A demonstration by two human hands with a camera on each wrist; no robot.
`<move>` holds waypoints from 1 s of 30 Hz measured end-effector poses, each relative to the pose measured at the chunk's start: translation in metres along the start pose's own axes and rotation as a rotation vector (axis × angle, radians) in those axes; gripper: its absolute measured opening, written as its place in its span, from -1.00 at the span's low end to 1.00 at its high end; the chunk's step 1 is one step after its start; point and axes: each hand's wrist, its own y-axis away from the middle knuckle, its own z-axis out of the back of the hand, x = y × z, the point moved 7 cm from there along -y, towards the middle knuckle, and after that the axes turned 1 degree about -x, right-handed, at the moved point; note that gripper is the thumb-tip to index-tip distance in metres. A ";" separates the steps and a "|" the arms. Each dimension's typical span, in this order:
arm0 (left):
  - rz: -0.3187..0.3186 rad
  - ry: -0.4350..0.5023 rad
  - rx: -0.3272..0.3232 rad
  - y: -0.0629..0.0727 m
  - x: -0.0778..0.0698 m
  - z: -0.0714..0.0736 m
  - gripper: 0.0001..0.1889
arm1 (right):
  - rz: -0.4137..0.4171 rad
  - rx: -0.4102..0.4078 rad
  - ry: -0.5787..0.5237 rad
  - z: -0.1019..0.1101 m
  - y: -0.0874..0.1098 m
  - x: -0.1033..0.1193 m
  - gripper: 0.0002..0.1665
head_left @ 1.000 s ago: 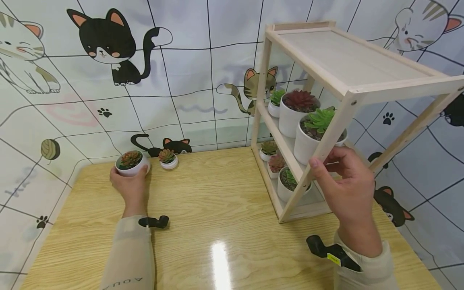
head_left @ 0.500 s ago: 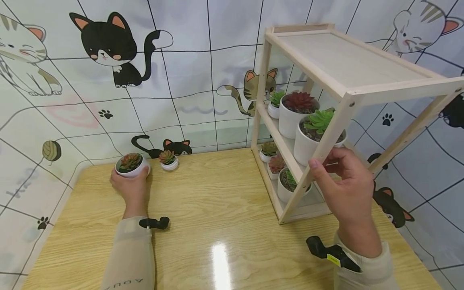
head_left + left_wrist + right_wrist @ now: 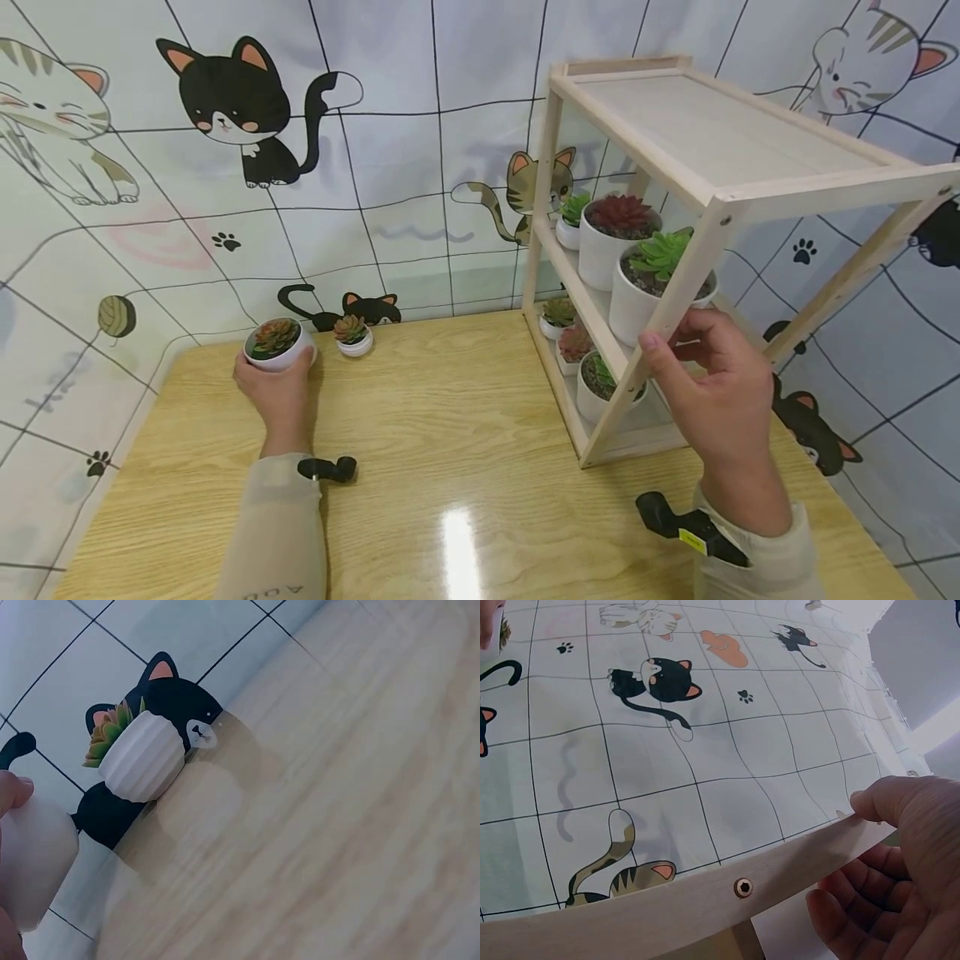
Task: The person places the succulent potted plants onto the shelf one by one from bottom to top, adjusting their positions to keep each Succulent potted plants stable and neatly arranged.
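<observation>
At the back left of the table, my left hand [image 3: 276, 396] grips a white pot with a reddish-green succulent [image 3: 275, 343]. Its thumb lies along the pot's right side. In the left wrist view, part of that white pot [image 3: 37, 862] shows at the left edge. Just right of it stands a smaller ribbed white pot with a succulent [image 3: 354, 337], apart from the hand. On the right, my right hand [image 3: 716, 392] pinches the front post of a wooden shelf rack [image 3: 678, 283] between thumb and fingers. The right wrist view shows the thumb over the wooden post [image 3: 742, 900].
The rack's middle shelf bears a red succulent in a white pot [image 3: 602, 242], a green one [image 3: 637, 296] and a small green one [image 3: 567, 232]. Several potted succulents, one green [image 3: 596, 400], stand on the bottom shelf. A cat-print sheet [image 3: 405, 167] hangs behind the table [image 3: 450, 417].
The head view has shifted a little, so the scene sits slightly lower and mostly further right. Both hands keep their holds on the pot and the rack post.
</observation>
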 end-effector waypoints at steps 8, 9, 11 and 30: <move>-0.114 -0.013 0.019 0.014 -0.020 -0.002 0.11 | -0.007 0.000 -0.003 0.001 0.000 0.000 -0.60; -0.139 -0.026 0.018 0.015 -0.022 -0.003 0.10 | -0.010 0.001 0.001 0.001 0.000 0.000 -0.60; -0.185 -0.051 0.015 0.019 -0.027 -0.003 0.09 | -0.014 0.005 0.010 0.001 0.001 0.000 -0.59; -0.213 0.029 0.143 0.042 -0.059 -0.013 0.10 | -0.001 0.017 -0.017 0.001 -0.001 0.001 -0.60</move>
